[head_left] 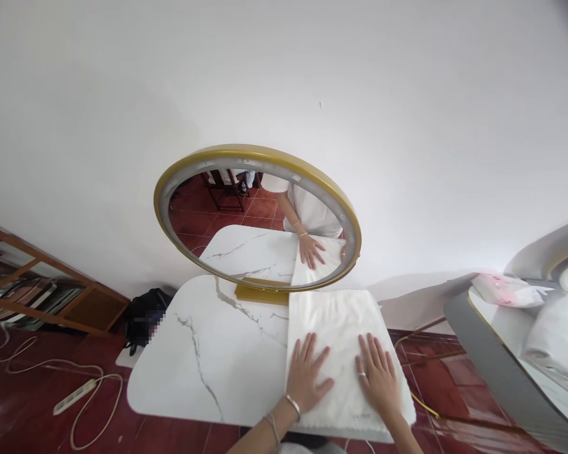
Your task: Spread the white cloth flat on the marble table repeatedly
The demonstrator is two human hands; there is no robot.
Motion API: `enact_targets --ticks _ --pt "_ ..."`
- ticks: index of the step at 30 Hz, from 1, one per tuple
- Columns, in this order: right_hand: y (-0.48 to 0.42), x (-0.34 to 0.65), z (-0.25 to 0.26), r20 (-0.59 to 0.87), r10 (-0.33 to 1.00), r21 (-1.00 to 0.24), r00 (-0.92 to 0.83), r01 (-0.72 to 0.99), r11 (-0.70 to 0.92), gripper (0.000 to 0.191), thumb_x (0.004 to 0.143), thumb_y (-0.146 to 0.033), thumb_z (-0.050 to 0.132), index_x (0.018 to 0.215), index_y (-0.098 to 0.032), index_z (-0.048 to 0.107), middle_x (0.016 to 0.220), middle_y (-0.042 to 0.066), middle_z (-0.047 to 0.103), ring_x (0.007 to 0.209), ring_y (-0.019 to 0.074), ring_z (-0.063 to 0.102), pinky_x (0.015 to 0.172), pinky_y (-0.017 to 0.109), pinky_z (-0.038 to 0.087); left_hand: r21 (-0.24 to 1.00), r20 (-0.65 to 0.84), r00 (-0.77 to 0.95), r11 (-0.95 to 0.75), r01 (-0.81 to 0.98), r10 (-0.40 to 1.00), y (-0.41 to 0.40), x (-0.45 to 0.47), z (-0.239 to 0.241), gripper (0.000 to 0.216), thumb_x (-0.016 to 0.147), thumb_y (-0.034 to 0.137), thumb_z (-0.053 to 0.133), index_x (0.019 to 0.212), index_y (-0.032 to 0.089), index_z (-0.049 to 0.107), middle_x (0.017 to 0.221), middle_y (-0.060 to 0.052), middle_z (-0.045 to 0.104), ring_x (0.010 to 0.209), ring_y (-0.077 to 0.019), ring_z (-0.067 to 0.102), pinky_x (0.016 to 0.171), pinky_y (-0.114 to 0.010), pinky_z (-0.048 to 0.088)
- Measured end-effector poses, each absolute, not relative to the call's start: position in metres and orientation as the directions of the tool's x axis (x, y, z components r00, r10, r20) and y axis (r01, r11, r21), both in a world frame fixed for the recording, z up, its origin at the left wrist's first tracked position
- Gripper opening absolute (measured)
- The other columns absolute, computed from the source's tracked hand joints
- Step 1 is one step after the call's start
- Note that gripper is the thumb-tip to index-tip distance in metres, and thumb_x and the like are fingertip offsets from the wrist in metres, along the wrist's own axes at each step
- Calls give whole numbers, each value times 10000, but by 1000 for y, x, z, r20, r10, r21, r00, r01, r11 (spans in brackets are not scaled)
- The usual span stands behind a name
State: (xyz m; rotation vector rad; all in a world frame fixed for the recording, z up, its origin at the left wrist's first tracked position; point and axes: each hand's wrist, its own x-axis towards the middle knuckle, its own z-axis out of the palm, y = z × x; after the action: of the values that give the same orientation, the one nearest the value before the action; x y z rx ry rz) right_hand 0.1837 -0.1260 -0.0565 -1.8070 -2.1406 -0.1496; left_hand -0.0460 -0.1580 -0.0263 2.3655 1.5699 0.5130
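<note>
A white towel (343, 315) lies spread over the right end of the marble-patterned table (236, 372), its right edge reaching past the tabletop. My left hand (307, 375) rests flat on the towel's left side, fingers spread, with bracelets at the wrist. On the towel's right side lies my right hand (377, 375), palm down with fingers stretched out and a ring on one of them. Neither hand grips the cloth. Behind the towel stands an oval mirror (253, 150) with a gold rim, which reflects the towel and a hand on it.
The mirror's gold base (260, 294) sits at the table's back edge. To the right, a second table (506, 372) bears a pink-and-white packet (507, 290) and a white bundle (561, 334). A power strip (74, 396), cables, a black bag (144, 315) and a wooden shelf (42, 277) are at left.
</note>
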Motion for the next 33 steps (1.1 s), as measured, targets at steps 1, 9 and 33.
enact_targets --ticks 1,9,33 --pt "-119 184 -56 312 941 -137 -131 974 181 575 948 -433 170 1454 -197 309 1515 51 295 1416 204 192 1129 443 195 396 151 343 -374 839 927 -151 -45 -24 674 865 539 496 1458 358 229 1575 -19 2 1437 -292 101 1147 -550 149" --pt "-105 189 -66 369 926 -182 -86 970 162 607 945 -457 137 1421 -157 365 1481 95 354 1405 226 224 1119 460 212 442 76 346 -343 829 935 -120 -34 -13 654 876 630 383 1450 342 260 1577 -7 15 1443 -263 70 1165 -518 124" --pt "-149 125 -58 362 931 -193 -43 974 120 761 902 -624 74 1392 -152 413 1469 165 305 1389 300 225 1086 511 244 405 152 247 -288 867 957 -137 -82 -34 618 890 547 427 1441 295 306 1575 -20 107 1439 -252 116 1157 -470 203"
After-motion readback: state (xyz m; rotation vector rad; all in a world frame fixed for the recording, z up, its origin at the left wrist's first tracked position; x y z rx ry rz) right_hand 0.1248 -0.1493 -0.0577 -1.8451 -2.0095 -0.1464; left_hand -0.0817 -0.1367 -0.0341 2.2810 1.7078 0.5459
